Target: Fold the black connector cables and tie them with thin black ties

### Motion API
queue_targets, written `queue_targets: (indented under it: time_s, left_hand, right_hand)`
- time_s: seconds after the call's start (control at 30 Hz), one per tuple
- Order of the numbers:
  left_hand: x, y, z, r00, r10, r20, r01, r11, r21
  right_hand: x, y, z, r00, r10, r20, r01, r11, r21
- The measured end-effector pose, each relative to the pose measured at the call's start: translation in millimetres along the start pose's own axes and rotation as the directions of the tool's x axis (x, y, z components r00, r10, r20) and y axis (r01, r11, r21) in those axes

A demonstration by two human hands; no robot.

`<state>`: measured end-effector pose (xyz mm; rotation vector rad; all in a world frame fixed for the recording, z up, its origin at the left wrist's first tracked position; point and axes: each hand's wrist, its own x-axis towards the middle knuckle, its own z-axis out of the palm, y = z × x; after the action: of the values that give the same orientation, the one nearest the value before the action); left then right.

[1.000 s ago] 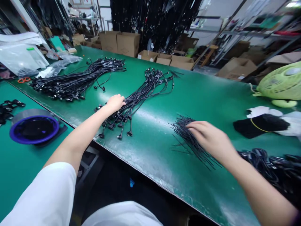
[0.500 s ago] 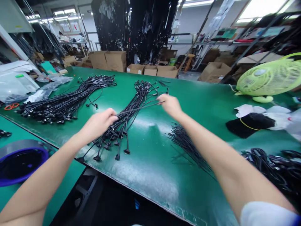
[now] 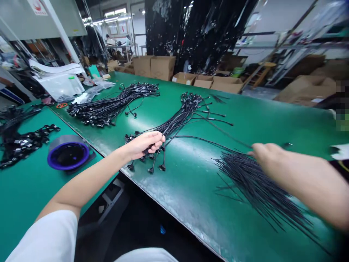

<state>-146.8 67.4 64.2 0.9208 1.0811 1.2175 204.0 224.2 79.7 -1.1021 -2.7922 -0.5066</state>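
My left hand [image 3: 149, 142] is closed at the near part of a bundle of black cables [image 3: 177, 122], with its fingers curled round a cable. Black connector plugs [image 3: 162, 166] stick out below that hand. My right hand [image 3: 268, 154], blurred by motion, pinches a thin black cable [image 3: 229, 134] that stretches back to the bundle. Another dark cable [image 3: 196, 138] runs from beside my left hand toward the right. Below my right hand lies a loose pile of thin black strands [image 3: 253, 182] on the green table [image 3: 169, 196].
A larger heap of black cables [image 3: 109, 107] lies at the back left. On the left stand a tape roll with a purple rim [image 3: 68, 154] and more cables [image 3: 24, 145]. Orange scissor handles [image 3: 61, 105] lie near a white box [image 3: 64, 85]. Cardboard boxes [image 3: 163, 67] stand behind the table.
The view has swung right. My right hand has moved right and nearer, drawing a cable out from the bundle. My left hand stays closed at the bundle.
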Motion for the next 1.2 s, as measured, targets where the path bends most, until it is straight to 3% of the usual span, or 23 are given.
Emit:
queue_targets:
  time_s: [0.1,0.23,0.33,0.43,0.53,0.67,0.73,0.8,0.87,0.93,1.07,1.13,1.2]
  left_hand:
    - [-6.4,-2.7,16.5,0.999,0.016,-0.031,-0.017,1.000,-0.006]
    - [-13.3,-6.7,21.9,0.990,0.089,-0.110,-0.084,0.995,0.046]
    - [-19.6,-15.0,32.8,0.965,0.223,-0.138,-0.193,0.960,0.201]
    - [-29.7,-30.2,59.8,0.956,0.295,-0.006,-0.253,0.831,0.496]
    - [-43.9,-46.1,83.0,0.971,0.147,0.189,-0.234,0.759,0.608]
    - [-61.9,-52.0,76.6,0.967,-0.077,0.241,-0.104,0.748,0.655]
    - [-69.0,-47.0,62.2,0.953,-0.136,0.269,-0.028,0.849,0.527]
    - [-74.6,-38.6,48.0,0.960,-0.098,0.261,0.043,0.977,0.207]
    - [-77.9,-29.9,38.0,0.988,-0.019,0.151,0.039,0.991,-0.129]
    - [-78.6,-23.9,32.8,1.000,0.011,0.017,-0.005,0.946,-0.324]
    - [-79.3,-23.8,25.6,0.997,0.016,-0.081,-0.052,0.884,-0.465]
    - [-82.6,-26.8,19.0,0.998,0.019,-0.052,-0.039,0.901,-0.432]
    - [-85.9,-29.1,12.0,1.000,0.014,-0.023,-0.021,0.932,-0.363]
  right_hand:
    - [-27.6,-37.8,-16.7,0.998,-0.025,-0.058,0.018,0.994,-0.109]
    - [-52.8,-45.8,-6.6,0.992,-0.005,-0.126,-0.008,0.995,-0.099]
    - [-67.2,-69.9,-2.4,0.986,-0.151,-0.064,0.156,0.984,0.087]
    - [-68.0,-111.6,-19.0,0.939,-0.340,-0.051,0.339,0.893,0.294]
    - [-51.6,-131.3,-40.3,0.951,-0.289,-0.112,0.310,0.897,0.314]
    - [-31.7,-101.0,-33.7,0.980,-0.166,-0.112,0.192,0.939,0.285]
    - [-33.0,-78.4,-16.4,0.983,-0.163,-0.090,0.184,0.920,0.346]
    - [-40.6,-62.3,1.3,0.984,-0.149,-0.096,0.177,0.854,0.488]
    - [-51.0,-55.9,13.3,0.986,-0.112,-0.120,0.163,0.763,0.626]
    - [-61.2,-57.3,17.5,0.987,-0.064,-0.146,0.147,0.715,0.684]
    - [-74.8,-57.7,11.7,0.972,0.118,-0.201,0.045,0.750,0.660]
    - [-77.6,-49.5,9.3,0.947,0.220,-0.232,-0.028,0.781,0.624]
    - [-79.4,-41.5,9.6,0.933,0.234,-0.275,-0.040,0.824,0.566]
